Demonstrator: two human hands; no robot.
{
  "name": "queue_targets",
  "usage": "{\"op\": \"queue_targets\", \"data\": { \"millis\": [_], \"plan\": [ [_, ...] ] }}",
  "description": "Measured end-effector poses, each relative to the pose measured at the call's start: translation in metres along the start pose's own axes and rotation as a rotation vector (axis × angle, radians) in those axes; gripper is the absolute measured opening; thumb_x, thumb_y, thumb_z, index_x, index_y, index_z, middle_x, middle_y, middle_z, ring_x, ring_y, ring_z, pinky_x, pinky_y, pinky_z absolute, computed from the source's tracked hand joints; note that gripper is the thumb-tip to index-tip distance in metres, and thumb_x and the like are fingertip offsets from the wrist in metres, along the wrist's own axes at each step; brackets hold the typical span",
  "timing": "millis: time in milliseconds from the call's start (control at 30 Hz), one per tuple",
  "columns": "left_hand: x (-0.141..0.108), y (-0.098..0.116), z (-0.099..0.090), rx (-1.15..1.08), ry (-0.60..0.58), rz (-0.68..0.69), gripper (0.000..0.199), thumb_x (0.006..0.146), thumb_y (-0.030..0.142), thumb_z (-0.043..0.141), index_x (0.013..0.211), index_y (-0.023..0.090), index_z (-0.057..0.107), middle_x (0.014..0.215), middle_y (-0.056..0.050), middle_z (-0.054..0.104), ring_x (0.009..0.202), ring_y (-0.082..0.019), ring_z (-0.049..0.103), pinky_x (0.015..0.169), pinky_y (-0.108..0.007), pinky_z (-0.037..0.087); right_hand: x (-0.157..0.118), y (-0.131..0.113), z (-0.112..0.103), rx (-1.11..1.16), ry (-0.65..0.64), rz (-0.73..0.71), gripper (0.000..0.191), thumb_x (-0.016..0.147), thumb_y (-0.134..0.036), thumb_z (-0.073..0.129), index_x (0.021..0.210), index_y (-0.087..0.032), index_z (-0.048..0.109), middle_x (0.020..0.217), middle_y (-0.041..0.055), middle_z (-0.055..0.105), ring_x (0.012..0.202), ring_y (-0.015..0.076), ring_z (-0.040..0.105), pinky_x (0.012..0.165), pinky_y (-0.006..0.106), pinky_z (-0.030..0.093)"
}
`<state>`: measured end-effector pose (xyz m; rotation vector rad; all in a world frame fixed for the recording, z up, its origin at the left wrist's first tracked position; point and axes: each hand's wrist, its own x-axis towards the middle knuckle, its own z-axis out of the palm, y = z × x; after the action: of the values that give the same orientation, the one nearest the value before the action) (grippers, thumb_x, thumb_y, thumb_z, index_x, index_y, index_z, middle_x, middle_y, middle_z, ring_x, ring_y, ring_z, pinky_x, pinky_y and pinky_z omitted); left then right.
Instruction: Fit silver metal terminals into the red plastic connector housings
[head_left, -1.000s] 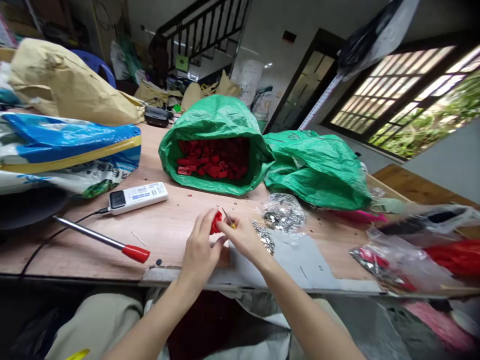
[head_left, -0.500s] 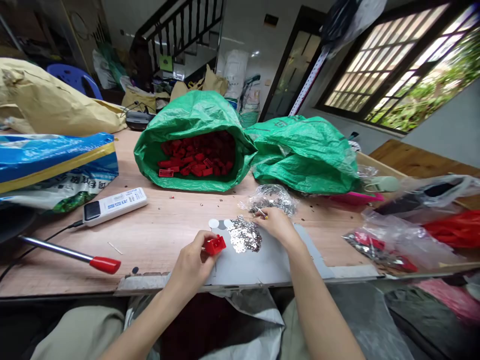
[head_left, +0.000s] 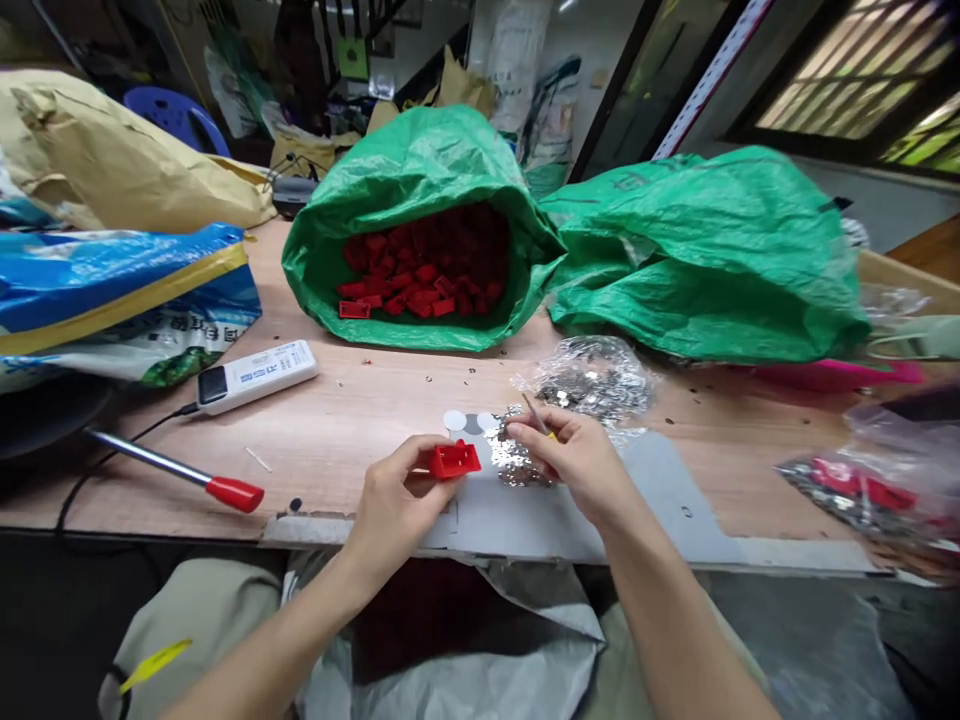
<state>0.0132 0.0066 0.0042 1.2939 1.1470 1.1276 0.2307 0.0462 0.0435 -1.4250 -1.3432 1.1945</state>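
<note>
Left hand point(head_left: 394, 500) pinches the red plastic piece point(head_left: 454, 460) open side up, near the tabletop point(head_left: 360, 420) edge, while right-hand fingers point(head_left: 551, 435) pinch a thin tool point(head_left: 534, 413) over the silver bits point(head_left: 517, 462), ready for picking.

Left hand point(head_left: 394, 500), right hand point(head_left: 581, 455) — both pinched

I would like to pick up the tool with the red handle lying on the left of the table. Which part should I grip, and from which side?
Probably grip the red handle, coming from above. The tool lies flat on the wooden table, its thin metal shaft running up-left toward dark objects, while the thicker handle end points toward the table edge with bare wood around it, left of the left hand.
</note>
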Motion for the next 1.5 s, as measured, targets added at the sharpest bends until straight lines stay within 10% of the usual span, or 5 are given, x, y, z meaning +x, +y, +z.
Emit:
{"op": "queue_targets", "data": {
  "millis": [633,967,1133,1367,1500],
  "plan": [
    [-0.006,-0.005,0.001,0.278,0.162,0.495,0.029,0.084,0.007,0.067,0.110,0.021,0.070,0.095,-0.003,0.074,0.086,-0.014,0.070,0.069,-0.022,0.064,-0.022,0.004,0.052,-0.271,0.059,-0.363,0.019,0.087,-0.031,0.068,0.073,-0.018,0.068,0.072,0.0020,0.063,0.065,0.0167,0.054,0.059,0.027,0.038],
    [-0.006,-0.006,-0.001,0.388,0.206,0.746,0.037,0.083,-0.002,0.066,0.113,0.019,0.067,0.097,-0.005,0.075,0.086,-0.014,0.072,0.076,-0.023,0.059,-0.014,-0.004,0.031,0.316,-0.481,0.345,0.043,0.076,-0.048,0.086,0.092,-0.020,0.059,0.060,-0.0091,0.041,0.043,0.0040,0.024,0.038,0.016,0.011],
    [-0.005,-0.002,-0.001,0.374,0.183,0.741,0.036,0.085,0.001,0.068,0.115,0.020,0.067,0.099,-0.005,0.076,0.088,-0.014,0.072,0.075,-0.023,0.059,-0.012,-0.004,0.018,0.281,-0.550,0.280,0.040,0.085,-0.051,0.078,0.081,-0.014,0.065,0.053,-0.0065,0.043,0.042,0.0037,0.023,0.038,0.018,0.010],
    [-0.004,-0.005,-0.002,0.413,0.205,0.776,0.034,0.084,0.002,0.070,0.112,0.019,0.068,0.102,-0.006,0.078,0.091,-0.015,0.074,0.081,-0.024,0.060,-0.016,0.005,0.035,0.021,-0.284,-0.053,0.042,0.087,-0.049,0.075,0.070,-0.017,0.053,0.062,-0.0040,0.046,0.052,0.0078,0.037,0.047,0.020,0.026],
    [-0.006,-0.005,-0.003,0.425,0.227,0.787,0.036,0.083,-0.001,0.070,0.113,0.019,0.068,0.102,-0.005,0.078,0.092,-0.014,0.075,0.083,-0.024,0.060,-0.017,0.003,0.039,0.151,-0.390,0.055,0.040,0.089,-0.054,0.071,0.080,-0.018,0.057,0.066,-0.0035,0.053,0.044,0.0054,0.032,0.041,0.020,0.021]
  ]
}}
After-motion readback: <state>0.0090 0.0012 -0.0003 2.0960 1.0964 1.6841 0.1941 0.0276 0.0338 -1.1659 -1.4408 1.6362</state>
